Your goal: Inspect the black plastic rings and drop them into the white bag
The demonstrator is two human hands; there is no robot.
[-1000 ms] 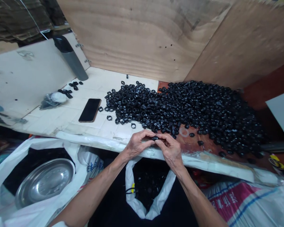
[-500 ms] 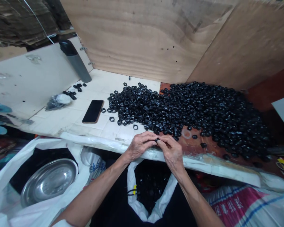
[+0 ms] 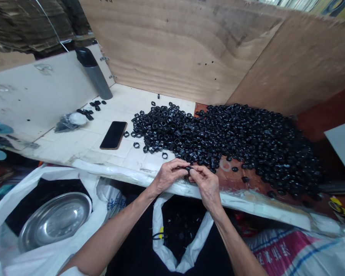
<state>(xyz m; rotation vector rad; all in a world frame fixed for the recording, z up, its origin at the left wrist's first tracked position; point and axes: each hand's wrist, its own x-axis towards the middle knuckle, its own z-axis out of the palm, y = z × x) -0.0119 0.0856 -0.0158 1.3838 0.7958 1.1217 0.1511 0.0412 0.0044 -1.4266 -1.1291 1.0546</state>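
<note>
Between the fingertips of both hands is a small black plastic part [image 3: 189, 168], mostly covered by the fingers. My left hand [image 3: 169, 175] pinches it from the left, and my right hand [image 3: 206, 184] grips it from the right. Both hands are closed, above the bench's front edge. Just beyond them lies a wide heap of small black plastic rings [image 3: 186, 134], which merges on the right with a darker heap of small black pieces [image 3: 270, 145]. Below my wrists hangs an open white bag [image 3: 158, 230] with black pieces inside.
A phone [image 3: 113, 135] lies left of the heap, near a clear plastic bag [image 3: 71, 120]. A grey bottle [image 3: 94, 74] leans in the left corner. Lower left, a metal bowl [image 3: 57, 222] sits in a white sack [image 3: 96, 214]. A plywood board [image 3: 172, 50] closes the back.
The black part has turned slightly between my fingertips and shows a little more. Both hands stay together at nearly the same spot. The camera view has shifted slightly.
</note>
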